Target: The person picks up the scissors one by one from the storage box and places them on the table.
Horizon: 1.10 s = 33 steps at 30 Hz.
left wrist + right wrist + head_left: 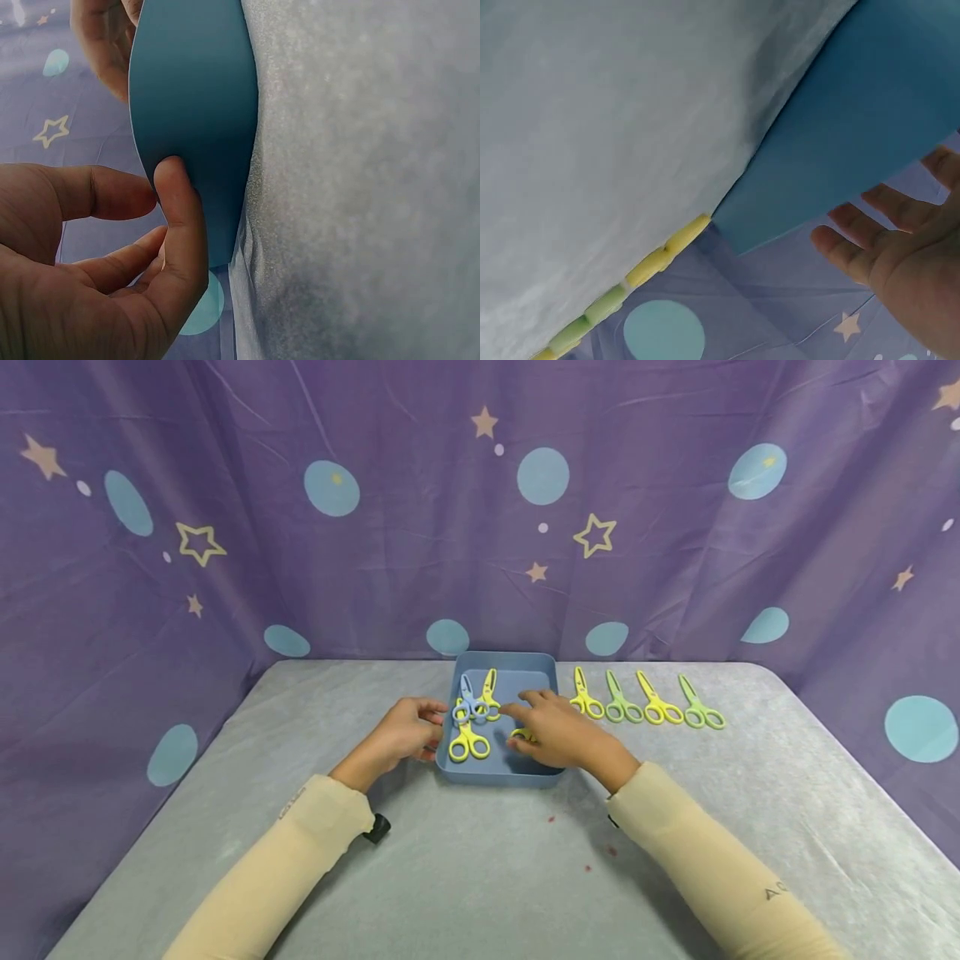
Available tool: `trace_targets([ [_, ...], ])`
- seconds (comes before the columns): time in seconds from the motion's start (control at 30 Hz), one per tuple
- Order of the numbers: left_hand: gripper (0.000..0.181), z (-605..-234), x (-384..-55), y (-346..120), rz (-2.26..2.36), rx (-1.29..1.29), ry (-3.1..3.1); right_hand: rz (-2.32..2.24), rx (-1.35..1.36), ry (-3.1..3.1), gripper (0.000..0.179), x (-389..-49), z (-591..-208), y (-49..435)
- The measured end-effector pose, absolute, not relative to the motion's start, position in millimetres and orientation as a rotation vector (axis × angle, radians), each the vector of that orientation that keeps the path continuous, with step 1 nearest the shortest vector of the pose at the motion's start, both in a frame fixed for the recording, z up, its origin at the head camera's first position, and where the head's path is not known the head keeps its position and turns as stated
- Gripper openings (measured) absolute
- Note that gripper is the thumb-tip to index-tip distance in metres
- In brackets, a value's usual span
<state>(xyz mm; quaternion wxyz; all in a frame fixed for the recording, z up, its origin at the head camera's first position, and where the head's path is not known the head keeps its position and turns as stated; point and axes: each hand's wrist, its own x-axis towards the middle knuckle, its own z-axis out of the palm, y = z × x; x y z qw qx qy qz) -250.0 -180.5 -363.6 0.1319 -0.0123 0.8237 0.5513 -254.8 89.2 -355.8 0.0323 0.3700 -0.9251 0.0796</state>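
A shallow blue tray [498,779] holds children's scissors. Blue scissors [467,687] overlap yellow scissors [466,728] in its left half, beside another yellow pair [490,682]. My left hand [408,731] is at the tray's left side; in the left wrist view one fingertip rests against the outer wall [199,97] and another meets the rim. Over the tray's right half is my right hand [558,729], fingers spread and reaching inward. Below it shows part of a yellow pair [517,732], mostly hidden. The right wrist view shows its loosely extended fingers [847,247] beyond the rim, gripping nothing visible.
Right of the tray, a row of scissors lies on the grey cloth: yellow [580,682], green [614,687], yellow [648,687] and green [687,691]. A purple patterned curtain [420,577] hangs behind the table [480,868]. Small red marks dot the cloth in front.
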Motion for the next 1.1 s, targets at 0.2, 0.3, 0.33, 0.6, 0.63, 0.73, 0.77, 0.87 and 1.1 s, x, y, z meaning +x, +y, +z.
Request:
trace_targets([
  [0.2,0.058,-362.4,-249.3,-179.4,1.605,-0.042,2.383,0.224,1.136,-2.893,0.058,-254.2,-357.3,74.2],
  [0.3,0.058,-362.5,-249.2,-179.9,1.601,-0.035,2.383,0.201,1.137,-2.895,0.058,-253.9,-359.4,66.5],
  [0.33,0.058,-362.6,-249.3,-180.1,1.600,-0.033,2.381,0.189,1.137,-2.892,0.058,-253.8,-360.1,63.9],
  [0.6,0.055,-363.0,-249.8,-181.2,1.603,-0.031,2.373,0.134,1.107,-2.885,0.056,-254.1,-363.3,44.3],
  [0.63,0.055,-363.0,-249.9,-181.1,1.602,-0.029,2.374,0.119,1.103,-2.890,0.056,-254.1,-363.0,42.3],
  [0.73,0.056,-362.8,-250.5,-180.6,1.604,-0.028,2.374,0.084,1.100,-2.896,0.054,-254.0,-362.2,37.1],
  [0.77,0.056,-362.7,-250.8,-180.5,1.605,-0.027,2.377,0.072,1.099,-2.898,0.054,-253.8,-361.6,35.6],
  [0.87,0.057,-362.6,-251.7,-180.7,1.602,-0.018,2.382,0.069,1.110,-2.904,0.051,-254.2,-360.1,30.8],
  [1.1,0.059,-363.1,-251.0,-181.1,1.596,-0.014,2.392,0.074,1.109,-2.926,0.046,-255.3,-364.3,18.3],
])
